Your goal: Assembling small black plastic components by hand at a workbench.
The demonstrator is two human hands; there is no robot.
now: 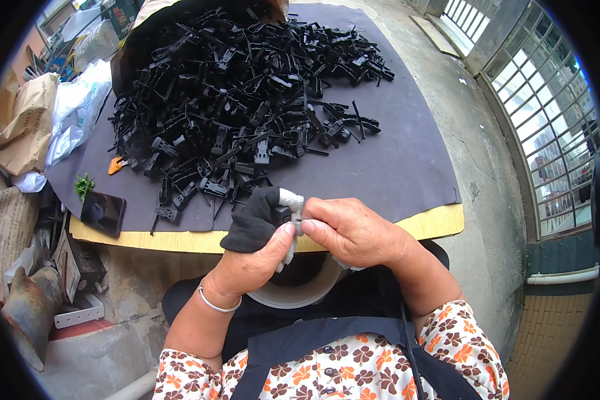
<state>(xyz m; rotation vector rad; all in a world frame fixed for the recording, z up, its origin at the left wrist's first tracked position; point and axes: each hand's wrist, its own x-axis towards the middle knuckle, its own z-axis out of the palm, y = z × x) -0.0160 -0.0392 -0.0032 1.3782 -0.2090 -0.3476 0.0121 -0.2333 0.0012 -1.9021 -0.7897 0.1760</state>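
Note:
My left hand [263,257] is closed in front of my chest, at the table's near edge. A black knitted cover [250,223] wraps its fingers, with white wrapping on one fingertip. A small black plastic part [283,215] shows in its grip, mostly hidden by the fingers. My bare right hand [353,233] presses up against it from the right, thumb and forefinger pinched on a thin dark end [305,219], apparently of that same part. Just beyond both hands, a large heap of similar black plastic parts [227,107] covers much of the table.
The dark-covered table [407,160] has a pale wooden front edge. A phone [103,213], an orange key [117,165] and a green sprig [83,187] lie at its left. A white bucket [297,297] stands below my hands. Paper sacks [23,120] crowd the left; a barred window [547,113] is at right.

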